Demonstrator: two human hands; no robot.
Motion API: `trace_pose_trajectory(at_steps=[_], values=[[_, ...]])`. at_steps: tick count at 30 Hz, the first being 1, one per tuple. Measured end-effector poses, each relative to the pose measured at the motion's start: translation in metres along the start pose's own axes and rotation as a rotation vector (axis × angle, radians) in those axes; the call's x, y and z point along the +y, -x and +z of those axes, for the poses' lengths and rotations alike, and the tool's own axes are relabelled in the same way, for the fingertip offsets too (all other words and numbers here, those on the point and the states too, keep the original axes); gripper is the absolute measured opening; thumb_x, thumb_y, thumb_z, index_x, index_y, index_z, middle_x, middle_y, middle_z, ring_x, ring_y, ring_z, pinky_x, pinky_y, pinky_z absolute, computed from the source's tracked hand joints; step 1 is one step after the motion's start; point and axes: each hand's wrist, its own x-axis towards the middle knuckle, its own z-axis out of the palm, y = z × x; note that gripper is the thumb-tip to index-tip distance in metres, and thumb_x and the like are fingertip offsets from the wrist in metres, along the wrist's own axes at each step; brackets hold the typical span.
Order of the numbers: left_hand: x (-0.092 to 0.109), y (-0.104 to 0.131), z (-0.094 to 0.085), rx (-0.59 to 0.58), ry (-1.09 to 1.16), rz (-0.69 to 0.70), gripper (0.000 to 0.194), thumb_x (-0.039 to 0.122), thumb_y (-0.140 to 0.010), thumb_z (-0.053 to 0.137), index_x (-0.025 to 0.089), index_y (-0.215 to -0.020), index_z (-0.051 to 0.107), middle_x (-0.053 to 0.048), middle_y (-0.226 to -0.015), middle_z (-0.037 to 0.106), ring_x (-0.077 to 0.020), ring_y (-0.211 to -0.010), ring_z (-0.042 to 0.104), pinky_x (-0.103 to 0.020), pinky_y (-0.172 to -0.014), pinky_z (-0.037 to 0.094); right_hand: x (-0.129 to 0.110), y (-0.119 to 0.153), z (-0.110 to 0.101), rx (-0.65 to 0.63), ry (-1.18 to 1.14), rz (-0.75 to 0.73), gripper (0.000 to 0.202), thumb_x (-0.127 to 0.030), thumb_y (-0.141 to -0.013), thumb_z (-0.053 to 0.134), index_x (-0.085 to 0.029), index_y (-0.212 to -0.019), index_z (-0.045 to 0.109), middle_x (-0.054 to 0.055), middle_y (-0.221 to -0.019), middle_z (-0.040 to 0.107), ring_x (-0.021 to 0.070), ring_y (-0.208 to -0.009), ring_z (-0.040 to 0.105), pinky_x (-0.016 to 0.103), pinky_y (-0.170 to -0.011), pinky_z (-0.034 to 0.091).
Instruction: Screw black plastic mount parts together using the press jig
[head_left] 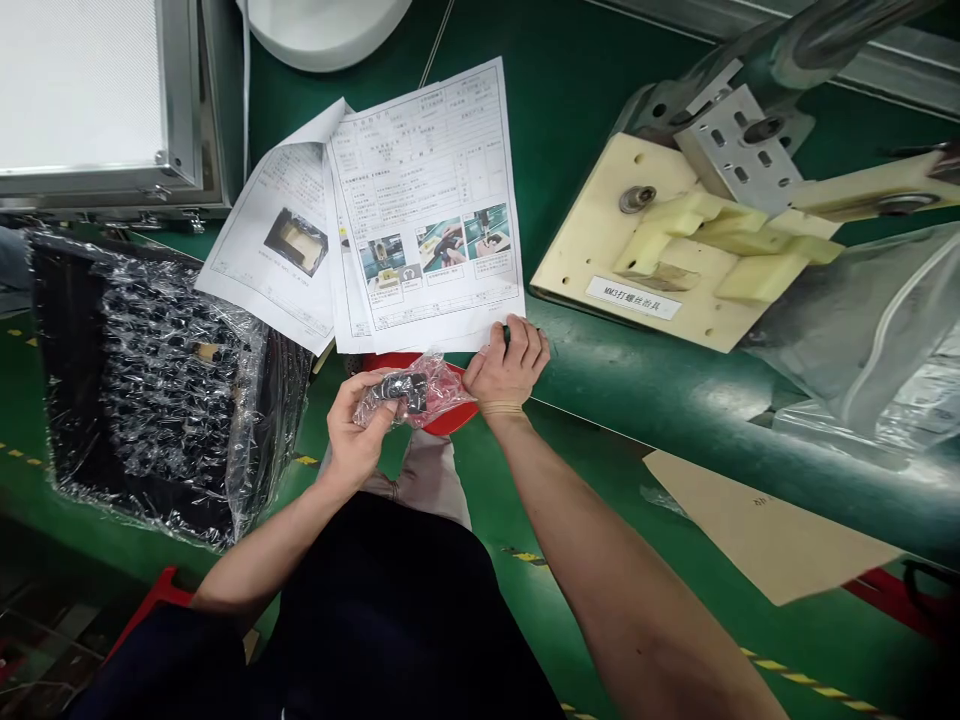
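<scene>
My left hand is closed around a small black part wrapped in clear plastic, held just below the printed sheets. The loose end of the wrap stretches right to my right hand, whose thumb and finger pinch its edge. The knuckles of that hand rest by the lower right corner of the top sheet. A second, curled sheet with one photo lies to the left.
At the left, a black tray under plastic film holds several wrapped black parts. A cream fixture with a metal bracket stands at the right, beside plastic bags. A silver case is at the upper left. Brown cardboard lies lower right.
</scene>
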Motion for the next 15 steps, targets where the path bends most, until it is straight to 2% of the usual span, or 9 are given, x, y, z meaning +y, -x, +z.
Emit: trace_pose_trajectory(at_steps=[3,5,8,9,11,13,15], values=[[-0.003,0.003,-0.007,0.061,-0.032,-0.032,0.023,0.028,-0.079,0.072,0.020,-0.098,0.063,-0.004,-0.101,0.068,-0.0161,-0.093,0.065,-0.027,-0.082,0.053,0.003,0.001,0.000,-0.051,-0.023,-0.003,0.044,-0.019,-0.085,0.041,-0.006,-0.125,0.050,0.025,-0.125,0.055,0.0326,-0.123,0.048,0.058,-0.102,0.037],[-0.010,0.002,-0.022,0.181,-0.002,-0.157,0.029,0.024,-0.074,0.075,0.020,-0.099,0.063,-0.003,-0.095,0.067,-0.0137,-0.085,0.064,-0.023,-0.077,0.052,0.004,-0.002,-0.001,-0.022,-0.037,-0.024,0.045,-0.018,-0.084,0.042,-0.006,-0.126,0.050,0.025,-0.123,0.056,0.0332,-0.121,0.049,0.058,-0.099,0.040],[-0.023,-0.007,-0.065,0.564,0.241,-0.473,0.030,0.012,-0.071,0.073,0.020,-0.096,0.059,0.001,-0.082,0.062,-0.0109,-0.072,0.062,-0.022,-0.071,0.053,0.004,-0.010,0.000,0.125,-0.036,-0.065,0.048,-0.016,-0.082,0.043,-0.007,-0.128,0.049,0.023,-0.116,0.059,0.0330,-0.113,0.054,0.055,-0.090,0.046],[-0.025,-0.011,-0.084,0.705,0.333,-0.550,0.027,0.009,-0.072,0.070,0.020,-0.093,0.057,0.002,-0.078,0.060,-0.0105,-0.070,0.061,-0.023,-0.072,0.054,0.003,-0.014,0.002,0.172,-0.042,-0.075,0.049,-0.015,-0.081,0.043,-0.008,-0.129,0.049,0.022,-0.115,0.060,0.0332,-0.111,0.056,0.054,-0.088,0.047],[-0.026,-0.017,-0.120,0.925,0.448,-0.620,0.021,0.004,-0.074,0.063,0.019,-0.085,0.053,0.002,-0.073,0.057,-0.0098,-0.069,0.061,-0.022,-0.073,0.055,0.002,-0.021,0.004,0.234,-0.063,-0.108,0.053,-0.014,-0.079,0.044,-0.010,-0.132,0.049,0.022,-0.113,0.061,0.0344,-0.107,0.057,0.054,-0.083,0.049],[-0.025,-0.019,-0.149,1.024,0.494,-0.625,0.018,0.002,-0.077,0.059,0.018,-0.079,0.049,0.001,-0.071,0.056,-0.0093,-0.067,0.061,-0.019,-0.070,0.055,0.001,-0.027,0.006,0.263,-0.078,-0.136,0.057,-0.013,-0.078,0.046,-0.013,-0.134,0.049,0.020,-0.112,0.062,0.0353,-0.103,0.058,0.054,-0.079,0.050],[-0.023,-0.017,-0.165,1.050,0.554,-0.646,0.019,0.002,-0.077,0.059,0.018,-0.079,0.048,-0.002,-0.072,0.058,-0.0101,-0.067,0.063,-0.018,-0.067,0.055,0.000,-0.029,0.009,0.268,-0.085,-0.139,0.061,-0.012,-0.076,0.047,-0.017,-0.137,0.048,0.019,-0.110,0.063,0.0354,-0.101,0.058,0.053,-0.076,0.050]])
